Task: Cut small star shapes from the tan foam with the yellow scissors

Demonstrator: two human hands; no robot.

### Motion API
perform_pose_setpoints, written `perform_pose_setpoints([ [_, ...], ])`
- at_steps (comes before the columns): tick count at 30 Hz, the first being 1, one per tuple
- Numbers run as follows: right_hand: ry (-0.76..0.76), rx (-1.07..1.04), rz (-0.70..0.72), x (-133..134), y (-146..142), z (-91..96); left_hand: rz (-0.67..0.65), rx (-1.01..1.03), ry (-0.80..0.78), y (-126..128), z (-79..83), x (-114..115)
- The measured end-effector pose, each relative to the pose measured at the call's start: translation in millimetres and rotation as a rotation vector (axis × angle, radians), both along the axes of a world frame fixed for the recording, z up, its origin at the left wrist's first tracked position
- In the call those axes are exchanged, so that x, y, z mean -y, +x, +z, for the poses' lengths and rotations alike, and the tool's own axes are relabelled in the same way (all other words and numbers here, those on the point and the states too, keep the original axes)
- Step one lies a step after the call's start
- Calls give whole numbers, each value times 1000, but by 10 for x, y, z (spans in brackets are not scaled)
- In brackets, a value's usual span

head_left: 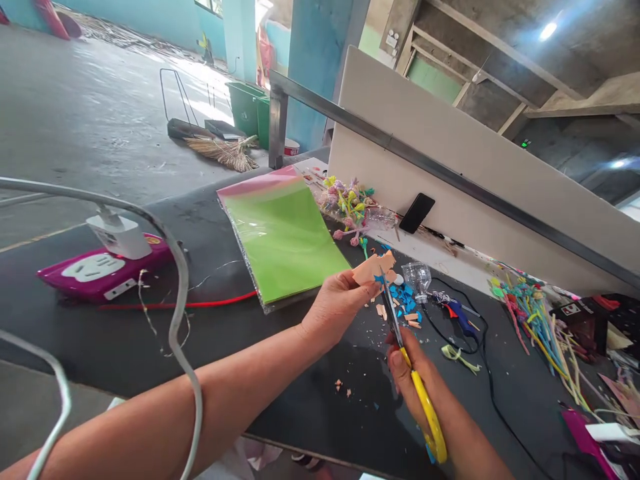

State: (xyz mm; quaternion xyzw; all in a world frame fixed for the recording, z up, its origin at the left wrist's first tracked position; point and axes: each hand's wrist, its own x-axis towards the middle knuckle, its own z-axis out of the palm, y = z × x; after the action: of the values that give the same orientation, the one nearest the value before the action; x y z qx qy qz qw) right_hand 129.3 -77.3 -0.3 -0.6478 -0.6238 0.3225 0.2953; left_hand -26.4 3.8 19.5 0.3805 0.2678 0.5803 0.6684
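Note:
Between the thumb and fingers of my left hand (334, 307) is a piece of peach-coloured paper (371, 267), with a bit of blue at its lower edge. My right hand (413, 373) grips yellow-handled scissors (425, 407), whose blades point up and meet the paper's edge. How far the blades are apart is hard to make out. Just behind the blades, blue paper scraps (407, 298) and several small peach pieces lie on the dark table (320, 387). A clear plastic bottle top (418, 277) rests beside the scraps.
Green sheets in a clear sleeve (285, 233) lie behind my left hand. A purple power strip (95, 270) with a white charger is at left, near a looping pale cable (177, 313). To the right are a blue glue gun (463, 319), coloured twisted stems (537, 323) and a propped phone (417, 213).

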Motion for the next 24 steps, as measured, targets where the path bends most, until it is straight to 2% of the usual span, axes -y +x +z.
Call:
perform_pose_setpoints([
  [6, 29, 36, -84, -60, -88, -22, 21, 39, 12, 13, 14, 15],
  [12, 99, 117, -73, -63, -127, -21, 32, 80, 12, 24, -2, 15],
  [19, 156, 87, -49, -54, -214, 19, 40, 119, 28, 33, -43, -5],
  [24, 151, 143, -114, -55, -293, 68, 57, 149, 17, 34, -38, -8],
])
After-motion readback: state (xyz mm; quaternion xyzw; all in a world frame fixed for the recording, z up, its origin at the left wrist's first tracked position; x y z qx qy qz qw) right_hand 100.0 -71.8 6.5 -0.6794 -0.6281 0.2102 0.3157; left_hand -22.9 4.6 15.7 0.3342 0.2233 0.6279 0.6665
